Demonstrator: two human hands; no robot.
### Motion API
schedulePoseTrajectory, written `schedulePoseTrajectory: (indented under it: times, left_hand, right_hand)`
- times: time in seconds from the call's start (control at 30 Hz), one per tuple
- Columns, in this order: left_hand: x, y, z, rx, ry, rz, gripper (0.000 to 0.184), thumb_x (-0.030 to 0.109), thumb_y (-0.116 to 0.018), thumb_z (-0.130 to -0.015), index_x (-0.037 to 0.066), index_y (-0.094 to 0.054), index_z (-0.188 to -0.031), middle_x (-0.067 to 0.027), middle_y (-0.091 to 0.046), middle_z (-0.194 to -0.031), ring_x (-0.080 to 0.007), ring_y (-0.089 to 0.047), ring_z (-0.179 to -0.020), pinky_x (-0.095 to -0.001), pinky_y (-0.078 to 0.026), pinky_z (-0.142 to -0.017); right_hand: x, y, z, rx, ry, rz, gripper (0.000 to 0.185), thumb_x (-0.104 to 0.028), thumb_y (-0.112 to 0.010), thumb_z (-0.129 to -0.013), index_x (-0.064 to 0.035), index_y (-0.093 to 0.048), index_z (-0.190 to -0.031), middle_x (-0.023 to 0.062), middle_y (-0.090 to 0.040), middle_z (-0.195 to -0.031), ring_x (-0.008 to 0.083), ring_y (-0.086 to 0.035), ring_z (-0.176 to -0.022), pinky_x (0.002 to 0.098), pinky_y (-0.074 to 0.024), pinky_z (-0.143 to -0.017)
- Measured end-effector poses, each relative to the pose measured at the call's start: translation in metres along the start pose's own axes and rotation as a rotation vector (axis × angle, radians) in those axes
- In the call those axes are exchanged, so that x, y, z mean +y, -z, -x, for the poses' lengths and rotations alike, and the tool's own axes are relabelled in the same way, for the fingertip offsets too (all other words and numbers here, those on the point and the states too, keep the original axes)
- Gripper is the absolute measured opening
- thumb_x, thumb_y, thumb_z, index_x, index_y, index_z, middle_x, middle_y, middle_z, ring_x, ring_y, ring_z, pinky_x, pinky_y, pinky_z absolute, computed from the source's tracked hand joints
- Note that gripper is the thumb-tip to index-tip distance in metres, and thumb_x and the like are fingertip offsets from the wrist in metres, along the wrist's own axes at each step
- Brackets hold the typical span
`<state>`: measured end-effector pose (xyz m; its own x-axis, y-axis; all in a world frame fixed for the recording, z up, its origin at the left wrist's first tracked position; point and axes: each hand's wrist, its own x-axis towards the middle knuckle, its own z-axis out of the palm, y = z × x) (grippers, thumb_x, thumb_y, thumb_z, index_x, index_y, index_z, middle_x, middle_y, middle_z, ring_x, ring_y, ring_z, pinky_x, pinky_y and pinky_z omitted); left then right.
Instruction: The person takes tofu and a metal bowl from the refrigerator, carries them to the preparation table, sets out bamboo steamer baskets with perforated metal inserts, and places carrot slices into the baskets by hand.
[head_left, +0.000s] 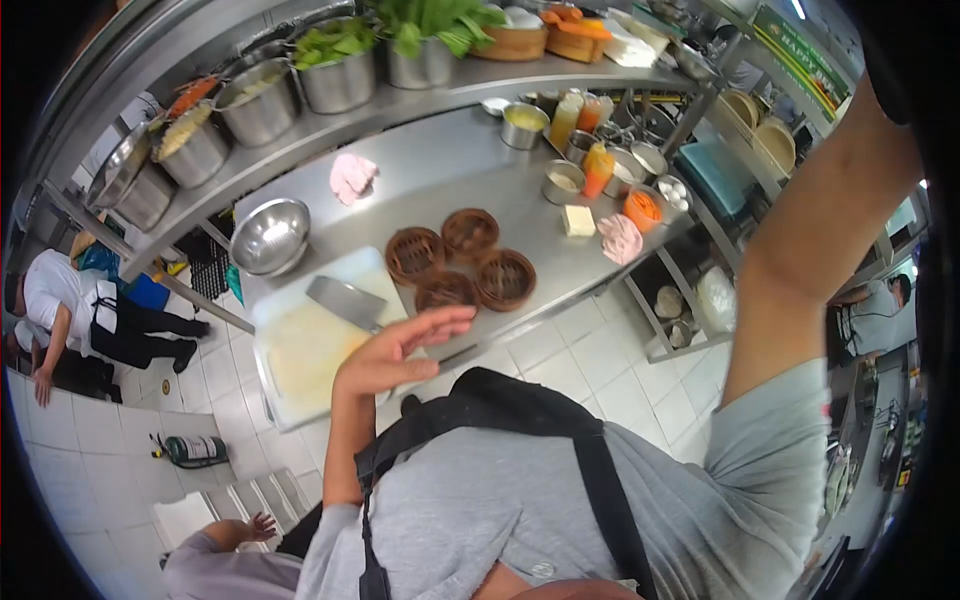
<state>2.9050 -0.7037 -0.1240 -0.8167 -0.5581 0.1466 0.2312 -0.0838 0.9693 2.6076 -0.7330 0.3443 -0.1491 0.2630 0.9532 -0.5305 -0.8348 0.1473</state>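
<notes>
My left hand [398, 352] is open, fingers stretched out and thumb apart, with nothing in it. It hovers by the near corner of a white cutting board [305, 370], partly over the handle of a cleaver [343, 302] lying there. Just beyond my fingertips stand several round brown bamboo steamer baskets, among them a front one [447, 290], a right one [506, 279], a back one [470, 233] and a left one [415, 255]. My right arm [815, 220] is raised toward the upper right edge; its hand is out of the frame.
A steel bowl [270, 237] and pink cloths [353, 178] [620, 238] lie on the steel counter [430, 150]. Sauce bottles [597, 170] and small pots stand at right. Above runs a shelf [430, 95] with pots of vegetables. Other people work at left [75, 300] and right [880, 315].
</notes>
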Motion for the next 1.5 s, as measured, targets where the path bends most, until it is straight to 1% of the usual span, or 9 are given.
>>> schedulePoseTrajectory:
  times: [0.23, 0.33, 0.47, 0.6, 0.7, 1.13, 1.3, 1.37, 1.5]
  left_hand:
    - [-0.007, -0.139, -0.156, -0.009, -0.157, 0.388, 0.088, 0.072, -0.050, -0.099, 0.001, -0.047, -0.151, -0.0198, -0.048, -0.158, -0.0344, -0.048, -0.146, -0.0507, -0.039, -0.119]
    - [-0.018, -0.188, -0.195, 0.108, -0.138, 0.813, 0.077, 0.065, -0.046, -0.104, 0.005, -0.046, -0.153, -0.0153, -0.050, -0.157, -0.0309, -0.048, -0.145, -0.0505, -0.039, -0.120]
    - [-0.086, -0.181, -0.203, 0.404, 0.123, 0.861, 0.069, 0.058, -0.049, -0.107, 0.006, -0.046, -0.153, -0.0117, -0.051, -0.157, -0.0279, -0.050, -0.144, -0.0489, -0.040, -0.120]
    - [-0.119, -0.175, -0.206, 0.588, 0.311, 0.729, 0.061, 0.049, -0.058, -0.106, 0.005, -0.050, -0.149, -0.0101, -0.056, -0.150, -0.0246, -0.055, -0.137, -0.0443, -0.044, -0.115]
    - [-0.139, -0.153, -0.226, 0.625, 0.250, 0.362, 0.048, 0.033, -0.070, -0.103, 0.003, -0.059, -0.139, -0.0070, -0.068, -0.129, -0.0176, -0.064, -0.119, -0.0375, -0.052, -0.104]
    - [-0.241, 0.125, -0.394, 0.991, 0.212, 0.582, 0.042, 0.022, -0.069, -0.098, -0.004, -0.061, -0.131, -0.0136, -0.067, -0.127, -0.0254, -0.068, -0.115, -0.0414, -0.056, -0.099]
    - [-0.281, 0.178, -0.395, 1.050, 0.234, -0.378, 0.051, 0.025, -0.061, -0.099, -0.003, -0.055, -0.141, -0.0167, -0.064, -0.139, -0.0300, -0.068, -0.115, -0.0410, -0.053, -0.102]
    - [-0.230, 0.155, -0.400, 0.684, 0.668, -0.891, 0.054, 0.025, -0.062, -0.095, 0.007, -0.057, -0.146, -0.0172, -0.063, -0.143, -0.0367, -0.058, -0.133, -0.0485, -0.042, -0.114]
    - [-0.248, 0.160, -0.397, 0.643, 0.701, -1.004, 0.053, 0.025, -0.062, -0.092, 0.015, -0.061, -0.144, -0.0146, -0.056, -0.152, -0.0386, -0.046, -0.144, -0.0520, -0.039, -0.116]
  right_hand:
    - [-0.012, 0.277, 0.232, 0.025, -0.745, -0.067, 0.082, -0.066, -0.051, -0.098, -0.0023, -0.048, -0.149, 0.0160, -0.056, -0.148, 0.0336, -0.054, -0.137, 0.0535, -0.0430, -0.115]
    - [-0.046, 0.329, 0.320, -0.398, -0.823, 0.153, 0.129, -0.077, -0.083, -0.069, -0.0063, -0.025, -0.160, 0.0133, -0.031, -0.161, 0.0303, -0.040, -0.146, 0.0465, -0.0370, -0.120]
    - [-0.084, 0.377, 0.413, -0.299, -1.342, -0.377, 0.074, -0.034, -0.094, -0.080, -0.0089, -0.046, -0.130, 0.0157, -0.032, -0.161, 0.0274, -0.043, -0.143, 0.0427, -0.0387, -0.117]
    - [-0.098, 0.418, 0.495, -0.236, -1.555, -0.388, 0.055, -0.031, -0.089, -0.086, -0.0086, -0.051, -0.119, 0.0124, -0.052, -0.146, 0.0243, -0.053, -0.133, 0.0389, -0.0420, -0.114]
    - [-0.087, 0.429, 0.516, 0.303, -1.961, -0.551, 0.030, -0.005, -0.078, -0.093, -0.0076, -0.051, -0.105, 0.0125, -0.059, -0.140, 0.0212, -0.057, -0.127, 0.0382, -0.0448, -0.111]
    - [0.051, 0.414, 0.550, -1.140, -1.346, 0.353, 0.056, -0.022, -0.101, -0.061, -0.0049, -0.061, -0.095, 0.0289, -0.031, -0.160, 0.0455, -0.058, -0.131, 0.0440, -0.0581, -0.099]
    - [0.077, 0.403, 0.571, -1.338, -1.413, 0.291, 0.054, -0.022, -0.099, -0.063, -0.0058, -0.060, -0.096, 0.0277, -0.029, -0.163, 0.0449, -0.053, -0.137, 0.0446, -0.0562, -0.104]
    - [0.085, 0.403, 0.577, -1.420, -1.431, 0.260, 0.049, -0.025, -0.097, -0.068, -0.0066, -0.060, -0.095, 0.0270, -0.025, -0.166, 0.0442, -0.052, -0.138, 0.0460, -0.0552, -0.105]
    - [0.099, 0.397, 0.592, -1.402, -1.395, 0.182, 0.045, -0.021, -0.095, -0.068, -0.0093, -0.061, -0.095, 0.0274, -0.028, -0.165, 0.0447, -0.060, -0.128, 0.0462, -0.0570, -0.100]
